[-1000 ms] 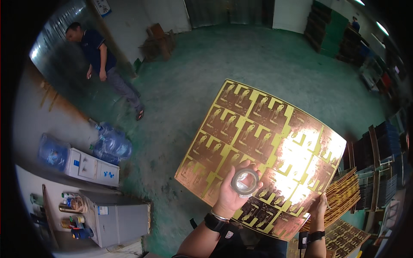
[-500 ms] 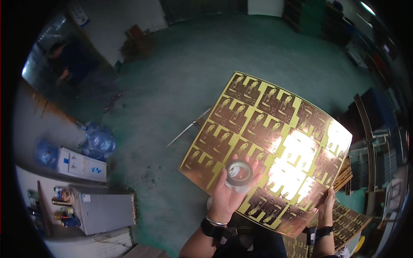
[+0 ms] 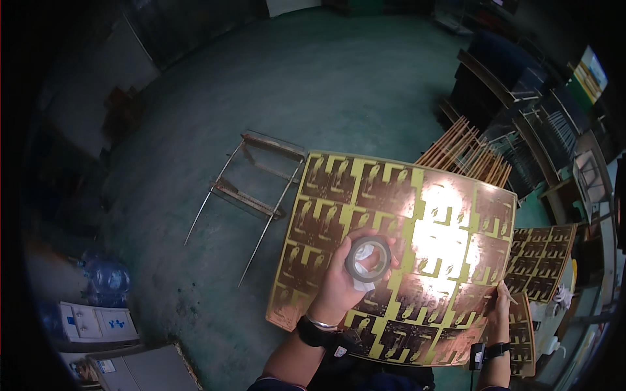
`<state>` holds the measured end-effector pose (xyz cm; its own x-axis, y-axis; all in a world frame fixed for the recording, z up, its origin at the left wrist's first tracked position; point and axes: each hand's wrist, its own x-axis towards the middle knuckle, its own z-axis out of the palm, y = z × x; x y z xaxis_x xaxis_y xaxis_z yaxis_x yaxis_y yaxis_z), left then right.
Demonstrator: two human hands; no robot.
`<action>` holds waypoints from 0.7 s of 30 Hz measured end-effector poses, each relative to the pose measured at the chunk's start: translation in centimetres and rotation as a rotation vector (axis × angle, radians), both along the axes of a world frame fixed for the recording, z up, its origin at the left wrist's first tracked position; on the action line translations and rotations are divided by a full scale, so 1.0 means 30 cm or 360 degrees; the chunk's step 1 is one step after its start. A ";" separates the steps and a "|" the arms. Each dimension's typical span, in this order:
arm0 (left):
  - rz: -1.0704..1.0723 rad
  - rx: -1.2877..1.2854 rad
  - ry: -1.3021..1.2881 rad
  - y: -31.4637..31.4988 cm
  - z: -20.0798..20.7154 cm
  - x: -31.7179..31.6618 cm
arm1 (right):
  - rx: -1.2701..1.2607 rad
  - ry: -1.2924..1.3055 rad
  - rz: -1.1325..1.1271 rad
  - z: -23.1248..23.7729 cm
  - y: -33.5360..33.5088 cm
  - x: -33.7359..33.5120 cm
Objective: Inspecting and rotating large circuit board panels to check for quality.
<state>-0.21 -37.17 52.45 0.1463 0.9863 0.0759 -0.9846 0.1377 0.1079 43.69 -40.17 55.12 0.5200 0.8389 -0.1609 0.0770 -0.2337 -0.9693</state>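
Note:
A large copper-coloured panel (image 3: 417, 260) with a yellow-green grid of repeated patterns is tilted up in front of me and reflects bright light. My right hand (image 3: 501, 305) is closed on its right edge. In front of the panel's face, my left hand (image 3: 338, 280) has its fingers curled around a grey roll of tape (image 3: 355, 259). Something white (image 3: 363, 285), thin and crumpled, shows under the roll in that palm. Whether the left hand also touches the panel, I cannot tell.
Beyond the panel's left edge a metal frame rack (image 3: 248, 203) stands on the green floor. Long brown slats (image 3: 463, 151) lie behind it at right. More patterned panels (image 3: 542, 260) are at the right. Blue water bottles (image 3: 107, 280) and a white cabinet (image 3: 99, 324) stand lower left.
The view has swung to the right, bringing the metal rack and the slats into sight. The panel has turned more level. The left-hand fingers have curled closer around the roll of tape.

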 end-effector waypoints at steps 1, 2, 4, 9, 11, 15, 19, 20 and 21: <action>-0.0065 0.0101 -0.0050 0.010 0.014 -0.017 | -0.0064 -0.0036 0.0014 0.036 0.003 -0.019; -0.0080 0.0099 -0.0050 0.017 0.045 -0.024 | -0.0130 -0.0068 0.0030 0.068 0.005 -0.033; -0.0050 -0.0026 0.0059 0.000 0.092 -0.001 | -0.0157 -0.0072 -0.0011 0.049 -0.001 0.032; -0.0095 0.0105 0.0178 -0.087 0.116 0.043 | -0.0055 -0.0302 -0.0010 -0.043 0.075 0.043; -0.0159 0.0127 0.0374 -0.116 0.162 0.057 | -0.0133 -0.0445 -0.0003 -0.083 0.044 0.127; -0.0061 0.0376 0.1538 -0.126 0.179 0.031 | -0.0254 -0.0439 -0.0034 -0.105 0.057 0.062; 0.0361 0.0800 0.2110 -0.109 0.177 0.072 | -0.0304 -0.0723 0.0075 -0.150 0.049 0.193; 0.0381 0.0831 0.2187 -0.104 0.175 0.096 | -0.0251 -0.0910 0.0031 -0.126 0.028 0.212; 0.0387 0.0865 0.2263 -0.098 0.161 0.129 | -0.0216 -0.1093 -0.0024 -0.065 0.012 0.150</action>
<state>3.65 -40.12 57.29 0.2517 0.8967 0.3641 -0.0205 -0.3712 0.9283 48.19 -39.81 53.17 0.5529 0.8266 0.1055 0.6575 -0.3549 -0.6646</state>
